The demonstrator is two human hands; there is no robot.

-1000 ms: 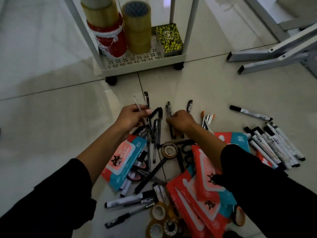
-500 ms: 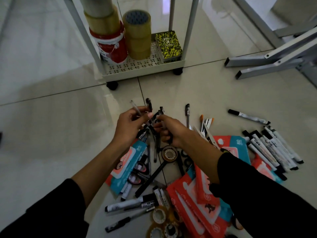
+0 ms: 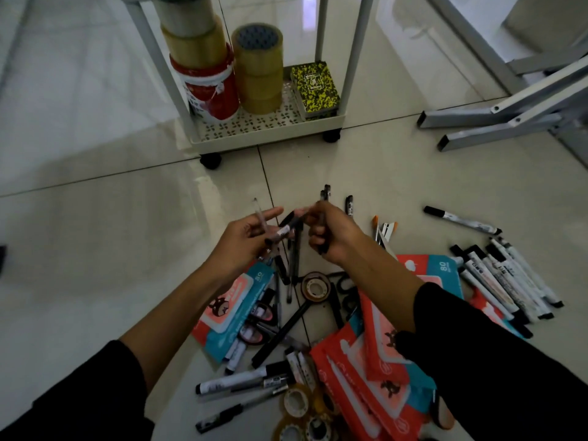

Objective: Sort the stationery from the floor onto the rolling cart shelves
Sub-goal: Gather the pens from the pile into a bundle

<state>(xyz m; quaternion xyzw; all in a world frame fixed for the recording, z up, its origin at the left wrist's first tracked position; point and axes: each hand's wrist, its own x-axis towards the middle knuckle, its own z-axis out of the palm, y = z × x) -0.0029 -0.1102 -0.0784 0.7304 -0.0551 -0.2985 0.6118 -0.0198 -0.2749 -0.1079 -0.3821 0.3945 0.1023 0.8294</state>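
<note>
Both hands hold pens over the floor pile.
Left hand [image 3: 246, 241] grips two pens [image 3: 261, 218]; right hand [image 3: 334, 233] curls round one black pen [image 3: 325, 194]; three tape stacks [image 3: 257, 70] on the cart [image 3: 267, 135].

Pens [image 3: 294, 249] with dark and clear barrels lie fanned on the tiled floor [image 3: 95, 233] just in front of the cart [image 3: 270, 135]. To their right, white markers [image 3: 506, 278] with black caps lie side by side, one marker [image 3: 461, 220] apart. Red and blue packets [image 3: 366, 370] overlap in a heap, a small tape roll [image 3: 316, 287] beside them. On the cart's bottom shelf stand stacked tape rolls [image 3: 259, 70] and a yellow-patterned box [image 3: 315, 89].
</note>
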